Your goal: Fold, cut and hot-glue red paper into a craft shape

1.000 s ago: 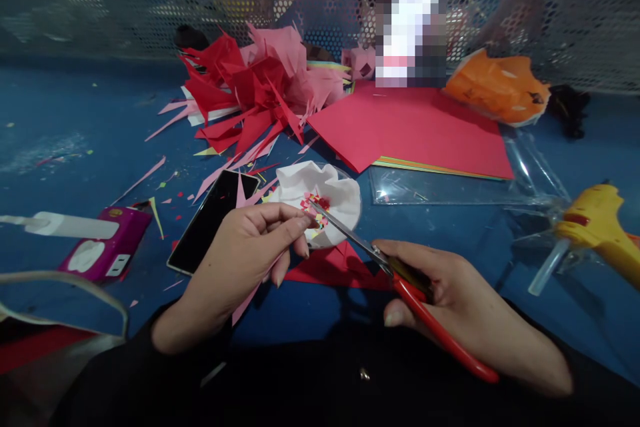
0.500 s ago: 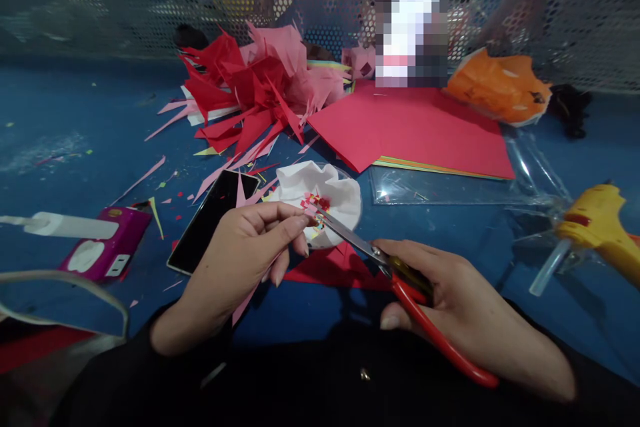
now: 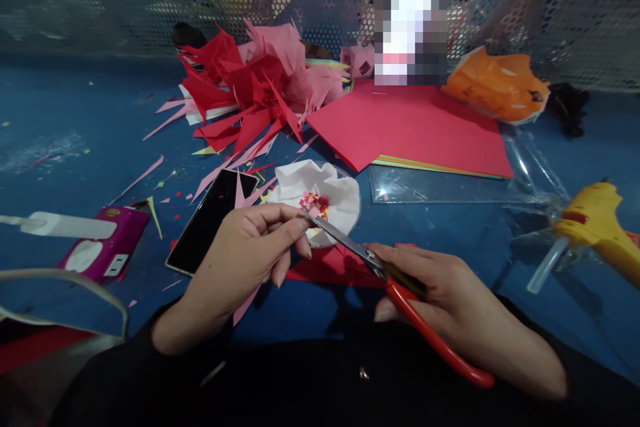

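My right hand (image 3: 445, 313) grips a pair of scissors (image 3: 350, 240) by its handles, one of them plainly red. The blade tips reach the fingertips of my left hand (image 3: 260, 240), which is closed in a pinch. A strip of pink paper (image 3: 246, 307) hangs out below that hand; its upper part is hidden by the fingers. Just beyond the blades sits a round dish lined with crumpled white paper (image 3: 343, 197). Small red, pink and yellow paper bits (image 3: 315, 202) lie in its middle. Under the dish's near side is red paper (image 3: 335, 267).
Behind lie cut red and pink paper scraps (image 3: 250, 87), a stack of red sheets (image 3: 415, 127) and an orange bag (image 3: 500, 87). A phone (image 3: 210, 223) and purple packet (image 3: 110, 233) are on the left. A yellow glue gun (image 3: 590, 217) rests at right.
The scissors and my right hand have shifted slightly left, bringing the blade tips to my left fingertips. A small pink bit now shows beside the tips, over the dish. My left hand barely moved.
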A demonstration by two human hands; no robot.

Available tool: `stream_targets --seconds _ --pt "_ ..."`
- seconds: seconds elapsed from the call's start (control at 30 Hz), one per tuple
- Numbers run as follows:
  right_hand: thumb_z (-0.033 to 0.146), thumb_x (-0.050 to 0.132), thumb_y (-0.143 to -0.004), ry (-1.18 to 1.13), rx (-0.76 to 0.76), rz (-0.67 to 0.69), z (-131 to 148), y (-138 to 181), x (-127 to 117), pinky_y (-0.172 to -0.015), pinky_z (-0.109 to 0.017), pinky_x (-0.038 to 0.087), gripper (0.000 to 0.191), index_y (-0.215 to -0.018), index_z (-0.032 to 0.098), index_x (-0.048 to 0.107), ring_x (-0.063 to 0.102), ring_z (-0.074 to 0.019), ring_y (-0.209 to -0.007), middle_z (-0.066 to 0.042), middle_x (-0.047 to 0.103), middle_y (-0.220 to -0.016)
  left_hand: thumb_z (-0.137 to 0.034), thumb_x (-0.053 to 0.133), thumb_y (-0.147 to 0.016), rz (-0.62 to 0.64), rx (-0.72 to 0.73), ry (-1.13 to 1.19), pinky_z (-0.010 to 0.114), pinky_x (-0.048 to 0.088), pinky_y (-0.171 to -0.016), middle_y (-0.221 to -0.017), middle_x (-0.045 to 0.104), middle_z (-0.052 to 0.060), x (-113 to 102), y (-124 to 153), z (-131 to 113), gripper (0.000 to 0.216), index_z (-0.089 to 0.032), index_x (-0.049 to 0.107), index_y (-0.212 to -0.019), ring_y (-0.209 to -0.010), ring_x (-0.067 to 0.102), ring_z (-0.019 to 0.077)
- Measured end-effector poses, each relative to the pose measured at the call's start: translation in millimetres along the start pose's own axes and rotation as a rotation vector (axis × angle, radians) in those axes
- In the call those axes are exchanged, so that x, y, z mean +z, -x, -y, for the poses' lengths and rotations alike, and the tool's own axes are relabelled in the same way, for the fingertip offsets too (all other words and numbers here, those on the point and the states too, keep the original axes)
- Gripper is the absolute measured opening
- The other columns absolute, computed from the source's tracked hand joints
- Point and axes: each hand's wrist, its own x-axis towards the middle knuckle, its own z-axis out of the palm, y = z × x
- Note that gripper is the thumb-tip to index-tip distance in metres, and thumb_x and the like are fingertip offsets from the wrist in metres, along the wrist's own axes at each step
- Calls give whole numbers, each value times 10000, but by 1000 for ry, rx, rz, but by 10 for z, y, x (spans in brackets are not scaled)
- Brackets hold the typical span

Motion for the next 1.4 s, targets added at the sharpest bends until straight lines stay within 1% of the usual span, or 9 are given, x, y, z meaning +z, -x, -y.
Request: stream_targets --seconds 0.23,0.33,0.43,0.53,0.7,0.87,1.03,1.27,1.4 --pt "384 736 -865 -9 -28 -25 17 -26 -2 -732 -236 511 188 -985 250 683 680 -155 -821 30 748 -957 -229 618 -900 -2 -9 4 98 269 -369 -637 681 -19 0 -5 -13 244 -137 645 -677 -326 433 -21" --pt "387 737 -862 -5 -24 -36 9 -30 -1 -719 -230 514 180 -963 246 688 683 -157 -805 30 741 -906 -254 640 -899 -5 -24 12 104 284 -366 -649 689 -21 -10 -9 -7 189 -150 668 -744 -339 450 -8" --pt "382 714 -876 2 -22 -50 -16 -24 -3 -737 -232 521 147 -925 247 678 690 -174 -856 30 719 -833 -273 664 -893 6 -30 16 108 298 -365 -652 693 -25 -27 -14 10 143 -163 684 -803 -350 470 3" --pt "358 705 -878 6 -26 -54 -46 -17 -5 -778 -235 529 118 -935 259 675 692 -181 -919 37 707 -805 -261 659 -902 17 -20 21 96 279 -366 -655 693 -27 -43 -23 27 145 -159 684 -802 -339 455 -13" --pt "367 712 -872 -5 -22 -48 -55 -19 -4 -788 -241 539 114 -916 264 686 693 -178 -923 38 712 -804 -240 642 -912 20 -5 20 94 285 -374 -659 692 -26 -45 -26 30 151 -155 687 -796 -331 442 -22" --pt "395 715 -863 -6 -15 -71 -27 -16 -8 -759 -272 551 156 -963 275 712 693 -178 -864 26 741 -895 -245 653 -899 -1 -14 14 104 274 -372 -653 685 -23 -31 -14 3 174 -150 674 -754 -330 430 -21" --pt "421 743 -829 -49 71 -67 -21 16 5 -680 -279 552 252 -1013 255 700 671 -181 -796 -4 737 -990 -272 682 -867 -55 -15 20 128 269 -359 -662 674 -25 -21 -11 -16 129 -167 683 -792 -340 429 -3" --pt "524 753 -795 -22 98 -62 -15 18 0 -785 -335 558 410 -1110 280 655 670 -222 -881 -5 688 -918 -277 652 -872 -93 11 -23 153 259 -343 -667 662 -17 -6 -3 -39 186 -164 637 -726 -340 419 10" --pt "550 727 -813 41 91 -62 14 4 -1 -787 -329 541 365 -1025 261 660 663 -221 -869 -4 679 -860 -273 648 -875 -87 15 -25 148 263 -353 -665 662 -19 1 5 -45 186 -158 634 -729 -346 422 8"
